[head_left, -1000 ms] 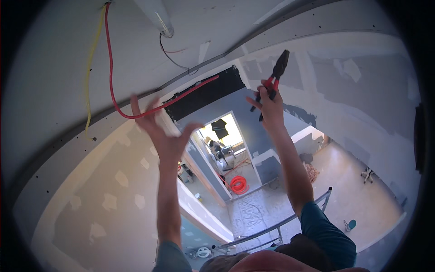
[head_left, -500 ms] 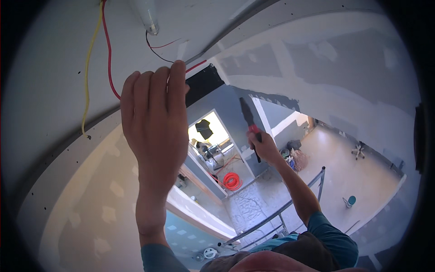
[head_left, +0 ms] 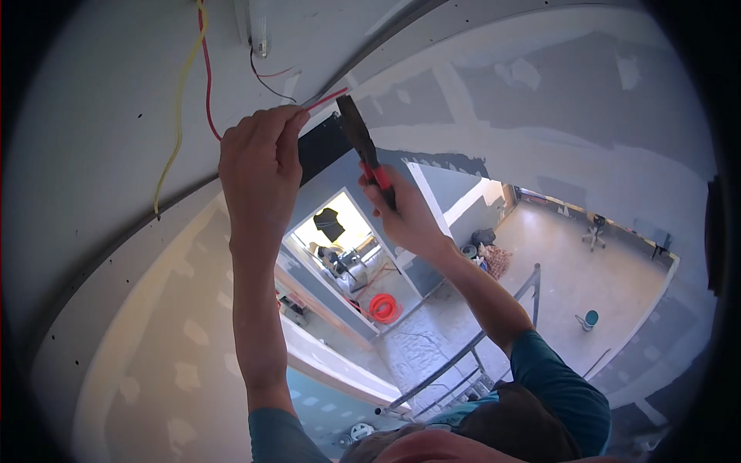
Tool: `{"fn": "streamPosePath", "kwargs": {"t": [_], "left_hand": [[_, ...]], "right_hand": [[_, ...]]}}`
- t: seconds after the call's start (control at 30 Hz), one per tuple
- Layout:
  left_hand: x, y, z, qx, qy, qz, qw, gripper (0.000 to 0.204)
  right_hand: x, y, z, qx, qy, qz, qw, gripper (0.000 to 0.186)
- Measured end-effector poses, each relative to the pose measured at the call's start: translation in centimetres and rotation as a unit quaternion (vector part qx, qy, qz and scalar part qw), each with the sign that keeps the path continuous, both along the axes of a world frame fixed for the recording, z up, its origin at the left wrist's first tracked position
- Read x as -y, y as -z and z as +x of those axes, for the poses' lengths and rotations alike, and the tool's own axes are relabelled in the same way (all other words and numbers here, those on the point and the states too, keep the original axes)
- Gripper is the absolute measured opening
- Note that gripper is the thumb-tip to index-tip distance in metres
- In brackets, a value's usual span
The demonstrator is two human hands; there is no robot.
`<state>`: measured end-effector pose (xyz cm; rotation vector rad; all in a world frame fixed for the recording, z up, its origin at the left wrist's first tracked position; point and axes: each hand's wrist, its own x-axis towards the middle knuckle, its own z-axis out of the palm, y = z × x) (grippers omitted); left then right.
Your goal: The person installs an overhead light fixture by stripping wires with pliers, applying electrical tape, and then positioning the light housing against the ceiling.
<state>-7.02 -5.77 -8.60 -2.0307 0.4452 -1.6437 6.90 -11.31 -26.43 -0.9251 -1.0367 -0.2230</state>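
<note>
My left hand is raised close to the ceiling with its fingers closed on a red wire. The wire's free end sticks out to the right of the fingertips, while the rest runs up to the ceiling. My right hand grips a pair of pliers with red and black handles. Their dark jaws point up and sit near the wire's end; whether they touch it I cannot tell. A yellow wire hangs loose left of my left hand.
A clear tubular fitting with thin leads hangs from the ceiling. Below are a metal railing, a coil of orange hose by a doorway, a bucket and a wheeled stool base. Patched plasterboard walls surround me.
My right hand has brought the pliers up and left, to the red wire's end. My left hand has shifted slightly, its fingers now visibly pinching the wire. The view has tilted a little.
</note>
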Motion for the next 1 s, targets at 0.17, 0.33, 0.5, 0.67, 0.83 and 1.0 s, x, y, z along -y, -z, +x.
{"fn": "streamPosePath", "kwargs": {"t": [0.17,0.33,0.5,0.67,0.83,1.0], "left_hand": [[0.1,0.0,-0.5,-0.001,-0.035,-0.026,0.999,0.006],[0.0,-0.1,-0.2,0.011,-0.024,-0.032,0.999,0.007],[0.4,0.0,0.1,-0.015,-0.027,-0.081,0.996,0.008],[0.4,0.5,0.7,-0.003,0.012,-0.11,0.994,0.002],[0.4,0.3,0.9,-0.006,0.023,-0.108,0.994,0.002],[0.2,0.3,0.8,-0.001,0.009,-0.087,0.996,0.002]], "right_hand": [[0.3,-1.3,-0.4,-0.009,-0.037,0.01,0.999,0.033],[-0.9,-1.5,0.4,0.019,-0.013,0.041,0.999,0.034],[-0.9,-2.5,0.7,0.042,-0.008,0.06,0.997,0.037],[0.0,-4.2,0.5,0.089,0.062,0.091,0.99,0.041],[-0.5,-4.7,1.2,0.121,0.118,0.13,0.977,0.034],[-0.9,-4.8,1.6,0.129,0.126,0.127,0.975,0.036]]}}
